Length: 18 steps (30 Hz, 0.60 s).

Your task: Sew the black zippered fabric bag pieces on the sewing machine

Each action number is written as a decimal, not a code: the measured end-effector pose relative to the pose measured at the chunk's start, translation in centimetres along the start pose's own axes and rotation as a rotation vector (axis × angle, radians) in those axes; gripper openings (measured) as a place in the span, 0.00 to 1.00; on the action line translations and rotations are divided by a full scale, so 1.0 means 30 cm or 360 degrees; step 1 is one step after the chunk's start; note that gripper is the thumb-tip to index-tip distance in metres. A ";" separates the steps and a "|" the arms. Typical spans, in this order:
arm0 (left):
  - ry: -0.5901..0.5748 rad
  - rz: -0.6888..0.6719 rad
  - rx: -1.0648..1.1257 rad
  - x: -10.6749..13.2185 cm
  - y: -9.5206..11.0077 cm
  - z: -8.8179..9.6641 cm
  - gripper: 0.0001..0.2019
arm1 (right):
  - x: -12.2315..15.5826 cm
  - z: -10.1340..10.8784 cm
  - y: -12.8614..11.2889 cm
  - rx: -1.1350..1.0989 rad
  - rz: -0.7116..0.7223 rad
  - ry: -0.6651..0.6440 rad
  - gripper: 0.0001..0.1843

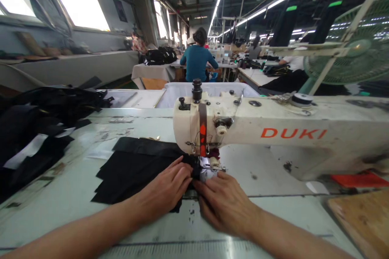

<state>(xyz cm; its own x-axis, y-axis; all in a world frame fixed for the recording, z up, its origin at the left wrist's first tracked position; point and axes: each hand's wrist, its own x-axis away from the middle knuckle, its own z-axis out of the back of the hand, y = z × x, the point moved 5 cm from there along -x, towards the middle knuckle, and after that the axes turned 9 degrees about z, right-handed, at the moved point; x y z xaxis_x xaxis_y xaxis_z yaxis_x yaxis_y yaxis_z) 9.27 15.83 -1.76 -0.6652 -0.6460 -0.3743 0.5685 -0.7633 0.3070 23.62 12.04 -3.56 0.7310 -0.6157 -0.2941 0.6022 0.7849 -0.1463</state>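
Layered black fabric pieces point(133, 170) lie on the table, their right edge under the head of a white sewing machine point(194, 123). My left hand point(165, 184) rests on the fabric just left of the presser foot, fingers close together and bent, with cloth under and between the fingertips. My right hand point(226, 202) is closed, its fingertips at the fabric's edge in front of the needle area, close to the left fingertips. A metal guide point(212, 166) sits right of the needle. The needle tip and the fabric under my fingers are hidden.
A heap of black garment pieces point(36, 129) lies at the left. Behind the machine stands a pale bin point(209, 87). A wooden board point(363, 218) is at the right, and a ruler strip point(182, 249) runs along the front. A person in teal point(197, 62) sits ahead.
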 end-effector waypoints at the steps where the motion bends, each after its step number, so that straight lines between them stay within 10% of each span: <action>1: 0.0003 -0.0048 -0.0040 0.004 0.011 -0.002 0.07 | 0.001 -0.006 -0.002 0.0013 -0.0002 -0.0029 0.13; 18: 0.0000 -0.0259 0.0059 0.020 -0.007 -0.023 0.09 | 0.015 0.021 -0.021 0.0203 0.0186 0.0158 0.10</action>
<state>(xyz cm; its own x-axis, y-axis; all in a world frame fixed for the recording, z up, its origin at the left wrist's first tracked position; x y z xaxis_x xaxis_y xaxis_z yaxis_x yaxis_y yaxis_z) 9.08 15.61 -2.67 -0.7470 -0.5137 -0.4220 0.4349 -0.8577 0.2742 23.77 11.23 -2.99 0.7668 -0.5062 -0.3947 0.5555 0.8314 0.0129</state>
